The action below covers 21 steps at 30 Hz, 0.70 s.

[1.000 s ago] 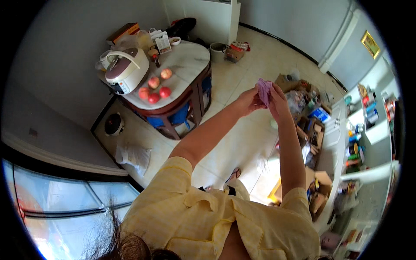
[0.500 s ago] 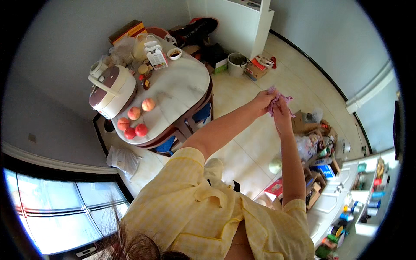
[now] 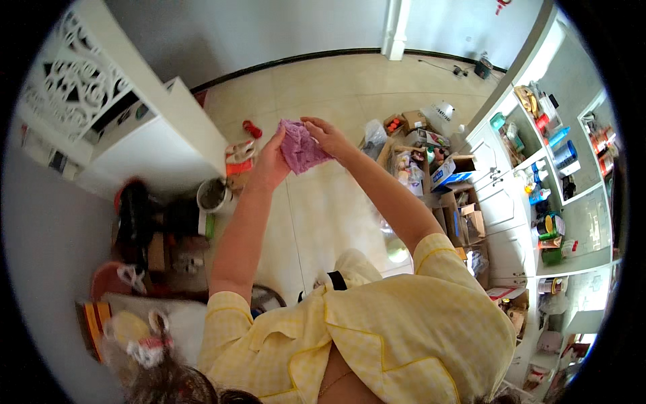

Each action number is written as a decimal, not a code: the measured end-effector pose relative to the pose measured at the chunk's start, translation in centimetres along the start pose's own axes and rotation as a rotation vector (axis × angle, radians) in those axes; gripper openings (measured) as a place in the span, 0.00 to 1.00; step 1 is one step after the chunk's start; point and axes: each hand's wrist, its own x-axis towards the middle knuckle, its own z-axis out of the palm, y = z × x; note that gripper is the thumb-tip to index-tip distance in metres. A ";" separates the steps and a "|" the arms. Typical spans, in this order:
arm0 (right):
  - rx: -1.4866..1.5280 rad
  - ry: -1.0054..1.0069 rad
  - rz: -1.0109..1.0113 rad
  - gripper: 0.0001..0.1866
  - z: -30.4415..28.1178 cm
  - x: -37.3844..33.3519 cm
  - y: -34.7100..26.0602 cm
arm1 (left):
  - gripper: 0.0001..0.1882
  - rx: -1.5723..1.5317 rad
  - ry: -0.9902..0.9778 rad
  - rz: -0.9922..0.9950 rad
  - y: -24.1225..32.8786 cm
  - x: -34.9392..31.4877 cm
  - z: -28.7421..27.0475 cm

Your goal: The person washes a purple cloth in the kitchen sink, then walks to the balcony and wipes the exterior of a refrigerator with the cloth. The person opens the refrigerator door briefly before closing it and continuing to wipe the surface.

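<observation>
A crumpled pink-purple cloth (image 3: 301,149) hangs between my two hands, held out in front of me over the tiled floor. My left hand (image 3: 270,160) grips its left edge, with the thumb along the side. On the other side, my right hand (image 3: 328,139) holds the upper right part, its fingers lying across the top edge. The cloth is partly spread and wrinkled. Both arms are stretched forward in short yellow checked sleeves.
Open cardboard boxes (image 3: 464,222) of mixed goods stand to the right, before white cabinets (image 3: 494,195) and filled shelves. At left are a white partition (image 3: 148,148), a bucket (image 3: 214,195) and shoes (image 3: 240,153). The table (image 3: 185,323) shows at lower left.
My view has swung right, carrying most of the table out of sight. The cloth, bunched between my hands before, is more spread, and my hands are farther apart.
</observation>
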 end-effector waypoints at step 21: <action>0.351 0.069 0.092 0.12 -22.8 53.3 4.5 | 0.14 0.341 -0.003 -0.095 18.8 59.2 -14.9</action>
